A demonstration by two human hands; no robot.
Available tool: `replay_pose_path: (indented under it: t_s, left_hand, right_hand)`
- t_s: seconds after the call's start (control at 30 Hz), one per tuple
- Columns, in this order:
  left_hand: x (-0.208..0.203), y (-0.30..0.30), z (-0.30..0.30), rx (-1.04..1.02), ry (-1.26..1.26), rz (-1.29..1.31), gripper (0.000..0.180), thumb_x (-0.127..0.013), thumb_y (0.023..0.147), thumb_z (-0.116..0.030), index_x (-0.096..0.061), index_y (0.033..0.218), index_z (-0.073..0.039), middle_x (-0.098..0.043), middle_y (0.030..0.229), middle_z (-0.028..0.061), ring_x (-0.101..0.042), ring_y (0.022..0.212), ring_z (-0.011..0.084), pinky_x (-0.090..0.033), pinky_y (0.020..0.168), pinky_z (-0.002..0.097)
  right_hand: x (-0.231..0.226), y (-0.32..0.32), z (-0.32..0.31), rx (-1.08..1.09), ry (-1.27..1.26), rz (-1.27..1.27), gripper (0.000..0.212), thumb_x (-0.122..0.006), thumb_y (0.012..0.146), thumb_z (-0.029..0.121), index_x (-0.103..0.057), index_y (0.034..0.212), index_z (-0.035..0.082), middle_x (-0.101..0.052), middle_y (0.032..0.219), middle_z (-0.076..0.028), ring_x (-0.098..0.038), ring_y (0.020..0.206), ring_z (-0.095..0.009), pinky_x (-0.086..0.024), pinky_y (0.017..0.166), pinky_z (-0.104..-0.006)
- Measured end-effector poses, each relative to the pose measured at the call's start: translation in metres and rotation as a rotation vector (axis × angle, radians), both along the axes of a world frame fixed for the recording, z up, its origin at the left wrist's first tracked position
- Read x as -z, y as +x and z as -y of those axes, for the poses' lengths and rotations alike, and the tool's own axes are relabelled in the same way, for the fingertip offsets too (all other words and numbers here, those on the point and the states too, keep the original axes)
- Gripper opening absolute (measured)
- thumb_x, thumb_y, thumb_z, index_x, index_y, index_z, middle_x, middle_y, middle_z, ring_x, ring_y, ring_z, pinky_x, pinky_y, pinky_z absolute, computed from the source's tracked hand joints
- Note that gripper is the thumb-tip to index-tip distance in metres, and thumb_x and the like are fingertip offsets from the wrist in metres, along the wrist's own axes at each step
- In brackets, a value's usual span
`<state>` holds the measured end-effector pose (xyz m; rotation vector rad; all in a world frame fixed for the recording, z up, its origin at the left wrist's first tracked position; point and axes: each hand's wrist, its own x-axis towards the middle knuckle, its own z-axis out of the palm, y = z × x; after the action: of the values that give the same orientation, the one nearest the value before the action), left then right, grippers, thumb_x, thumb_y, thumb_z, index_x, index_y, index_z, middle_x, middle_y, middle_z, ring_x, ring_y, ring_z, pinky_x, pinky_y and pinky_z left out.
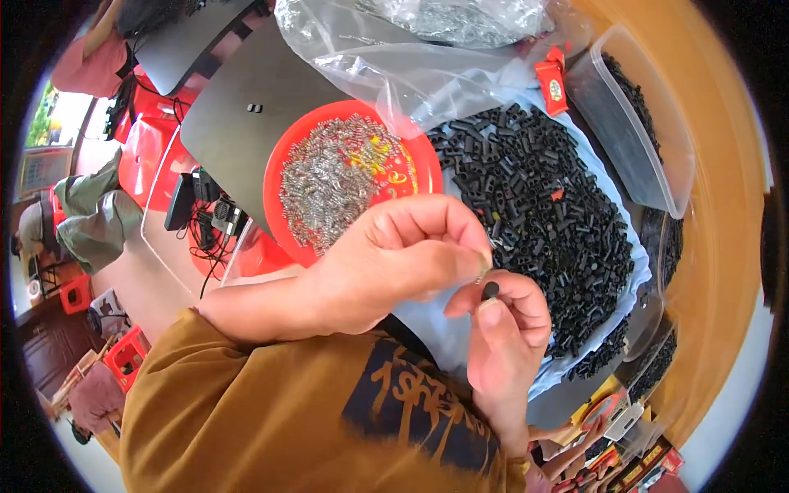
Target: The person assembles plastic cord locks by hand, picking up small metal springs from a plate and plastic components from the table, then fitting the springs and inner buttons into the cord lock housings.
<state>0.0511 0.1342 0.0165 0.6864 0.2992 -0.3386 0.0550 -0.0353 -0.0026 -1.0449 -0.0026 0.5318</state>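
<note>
My left hand (403,259) is closed in a pinch, with a small metal spring (479,280) partly showing at its fingertips. Just below it, my right hand (509,329) grips a small black plastic piece (491,290) between thumb and forefinger, its rounded end pointing up. The two sets of fingertips are close together. Beyond my left hand lies a red round tray (273,185) holding many small metal springs (329,177) and some yellow bits (374,156). A big heap of short black plastic tubes (551,222) spreads on a pale blue cloth (629,234) beyond my right hand.
A clear plastic bag (353,70) overhangs the tray and heap. A small red packet (552,82) lies near a clear bin (625,123) of black parts. Red stools (152,160), dark cables (209,238) and other people (99,209) are at the left.
</note>
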Motion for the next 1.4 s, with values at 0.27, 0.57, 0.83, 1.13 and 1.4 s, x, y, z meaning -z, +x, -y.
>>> replay_pose_path:
  t_s: [0.27,0.57,0.83,1.13,1.4]
  left_hand:
    - [0.003,0.009,0.034,0.092,0.073,0.216,0.005,-0.054,0.087,-0.006,-0.056,0.090,-0.003,-0.057,0.077,-0.0002,-0.051,0.066,0.0054,-0.042,0.060,0.0210]
    - [-0.012,0.029,0.084,0.153,0.186,0.360,0.005,-0.053,0.089,-0.007,-0.054,0.086,-0.003,-0.052,0.073,-0.0022,-0.047,0.061,0.0032,-0.038,0.053,0.0191]
    - [-0.019,0.049,0.131,0.152,0.395,0.517,0.002,-0.053,0.086,-0.004,-0.052,0.085,-0.002,-0.049,0.069,-0.0047,-0.043,0.061,-0.0002,-0.036,0.052,0.0164]
    - [0.004,0.058,0.140,0.085,0.583,0.675,0.001,-0.055,0.085,-0.002,-0.054,0.084,-0.002,-0.047,0.068,-0.0062,-0.038,0.058,-0.0005,-0.032,0.049,0.0173]
    - [0.004,0.063,0.138,0.090,0.496,0.585,0.002,-0.053,0.086,-0.001,-0.053,0.088,-0.002,-0.044,0.067,-0.0072,-0.037,0.058,-0.0009,-0.031,0.049,0.0170]
  right_hand:
    - [-0.005,0.002,0.027,0.027,0.094,0.105,0.020,-0.058,0.084,-0.002,-0.055,0.103,-0.003,-0.059,0.097,-0.009,-0.059,0.087,-0.015,-0.046,0.081,-0.0282]
    - [-0.015,0.017,0.073,0.029,0.112,0.183,0.018,-0.055,0.086,-0.002,-0.056,0.103,-0.002,-0.063,0.093,-0.010,-0.061,0.083,-0.015,-0.048,0.076,-0.0267]
    - [-0.026,0.033,0.110,0.215,0.142,0.146,0.017,-0.059,0.081,-0.006,-0.061,0.097,-0.002,-0.063,0.092,-0.010,-0.062,0.078,-0.016,-0.050,0.071,-0.0259]
    - [-0.009,0.044,0.121,0.304,0.326,0.066,0.011,-0.054,0.085,-0.001,-0.055,0.096,-0.001,-0.060,0.100,-0.017,-0.061,0.087,-0.023,-0.050,0.080,-0.0362]
    - [0.002,0.050,0.122,0.442,-0.103,0.278,0.017,-0.060,0.081,-0.004,-0.059,0.097,-0.001,-0.058,0.087,-0.007,-0.053,0.072,-0.009,-0.043,0.061,-0.0201]
